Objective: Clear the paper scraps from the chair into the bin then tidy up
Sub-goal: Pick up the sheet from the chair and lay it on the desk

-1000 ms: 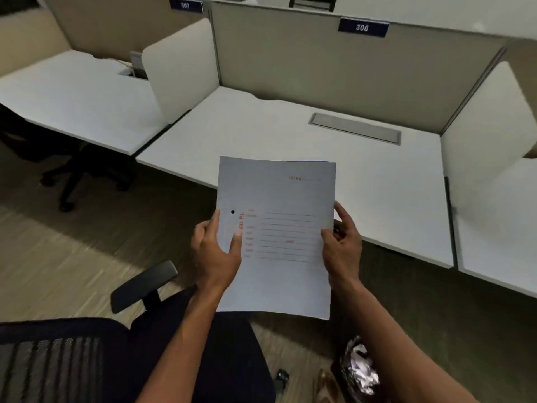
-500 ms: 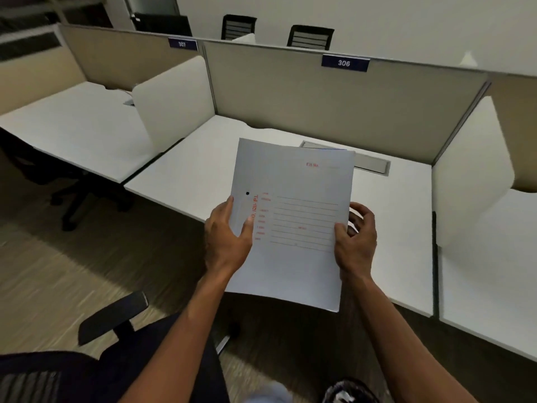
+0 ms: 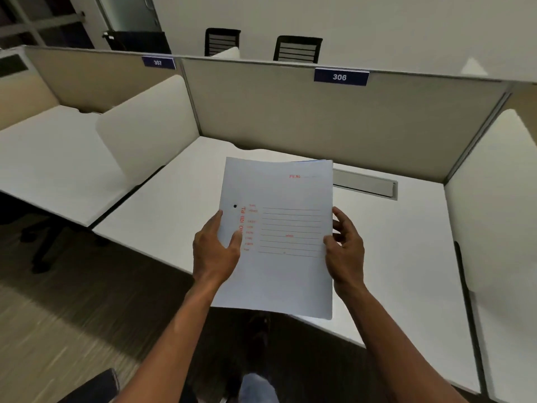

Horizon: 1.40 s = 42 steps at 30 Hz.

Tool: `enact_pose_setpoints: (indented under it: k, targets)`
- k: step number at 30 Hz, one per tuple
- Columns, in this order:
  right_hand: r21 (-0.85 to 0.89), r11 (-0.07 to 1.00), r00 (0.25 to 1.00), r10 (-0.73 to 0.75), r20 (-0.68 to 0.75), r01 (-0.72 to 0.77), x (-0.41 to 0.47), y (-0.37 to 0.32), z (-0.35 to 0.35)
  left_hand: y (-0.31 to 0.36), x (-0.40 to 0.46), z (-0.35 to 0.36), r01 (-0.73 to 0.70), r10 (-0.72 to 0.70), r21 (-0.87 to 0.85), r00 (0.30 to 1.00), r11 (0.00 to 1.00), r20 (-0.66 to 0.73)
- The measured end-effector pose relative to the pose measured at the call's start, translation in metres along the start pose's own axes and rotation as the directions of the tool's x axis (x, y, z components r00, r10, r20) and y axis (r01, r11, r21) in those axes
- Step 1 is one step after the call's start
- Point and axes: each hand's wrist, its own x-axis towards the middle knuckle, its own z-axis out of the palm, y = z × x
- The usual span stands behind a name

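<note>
I hold a pale blue paper file folder with red printed lines in front of me, above the near edge of the white desk of cubicle 306. My left hand grips its left edge, thumb on the cover. My right hand holds its right edge, fingers partly spread behind it. Only an armrest of the black chair shows, at the bottom left. No paper scraps and no bin are in view.
Beige partition panels wall the desk at the back and sides, with a grey cable flap set into the top. A neighbouring desk lies to the left. Two black chairs stand behind the partition. My leg shows below.
The view has tilted up and moved closer to the desk; the chair and the bin have slid out of the bottom of the view. The folder has moved forward over the desk edge.
</note>
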Motion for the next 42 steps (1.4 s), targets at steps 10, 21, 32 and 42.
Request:
enact_pose_setpoints:
  k: [10, 21, 32, 42]
  targets:
    - [-0.029, 0.987, 0.970, 0.152, -0.188, -0.160, 0.191, 0.043, 0.161, -0.050, 0.268, 0.052, 0.022, -0.032, 0.083, 0.992, 0.996, 0.123]
    - [0.007, 0.920, 0.842, 0.361, -0.401, -0.392, 0.357, 0.102, 0.262, -0.090, 0.469, 0.127, 0.201, -0.205, 0.040, 0.943, 0.979, 0.262]
    - [-0.171, 0.851, 0.864, 0.465, -0.195, -0.496, 0.461, 0.190, 0.301, -0.133, 0.583, 0.233, 0.247, -0.260, 0.086, 0.864, 0.965, 0.431]
    - [-0.631, 0.719, 0.921, 0.389, 0.016, -0.292, 0.496, 0.247, 0.309, -0.171, 0.627, 0.286, 0.176, -0.220, 0.133, 0.817, 0.975, 0.533]
